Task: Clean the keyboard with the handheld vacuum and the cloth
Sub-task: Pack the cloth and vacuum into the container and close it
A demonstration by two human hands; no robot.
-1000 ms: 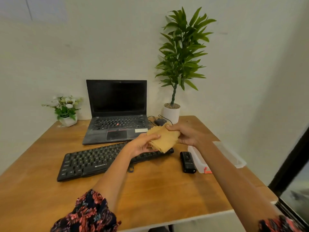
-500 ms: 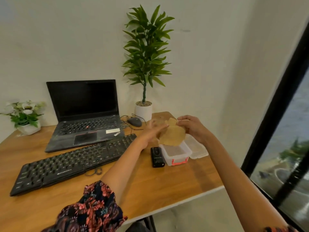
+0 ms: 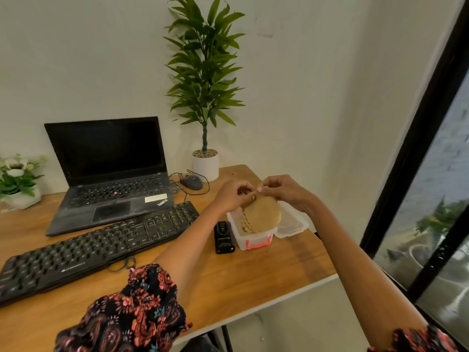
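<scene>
A folded tan cloth (image 3: 261,214) with a zigzag edge hangs over the open clear plastic box (image 3: 256,240) at the desk's right end. My left hand (image 3: 232,194) and my right hand (image 3: 281,190) both pinch the cloth's top edge, close together above the box. The black handheld vacuum (image 3: 223,237) lies on the desk just left of the box. The black keyboard (image 3: 96,250) stretches diagonally across the desk to the left, clear of both hands.
An open black laptop (image 3: 111,174) stands behind the keyboard, a mouse (image 3: 191,182) and cable beside it. A tall potted plant (image 3: 205,163) stands at the back, a small flower pot (image 3: 20,191) at far left. The box's lid (image 3: 291,222) lies right of the box. The desk edge (image 3: 317,280) runs close by.
Both hands carried the cloth from over the keyboard's right end to above the plastic box, and now pinch its top edge so it hangs down. The view has swung right.
</scene>
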